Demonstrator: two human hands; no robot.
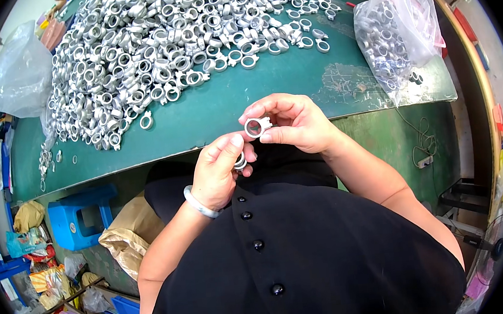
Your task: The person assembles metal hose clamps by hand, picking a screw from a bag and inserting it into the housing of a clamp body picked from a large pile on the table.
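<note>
My right hand (296,122) pinches a silvery metal ring clamp (249,128) with a small lug on one side, held up just off the table's near edge. Close beside it, my left hand (216,167) is curled round another metal ring (240,161), mostly covered by the fingers. The left thumb and fingertips come up near the first ring; whether they touch it I cannot tell. Beyond both hands, a big heap of like metal rings (175,38) spreads over the green table (211,109). One loose ring (146,120) lies at the heap's near side.
A clear plastic bag of rings (388,43) stands at the table's right end. Another plastic bag (14,76) lies at the far left. Below the table are a blue stool (77,217), a tan sack (131,230) and a cable with a socket (424,161).
</note>
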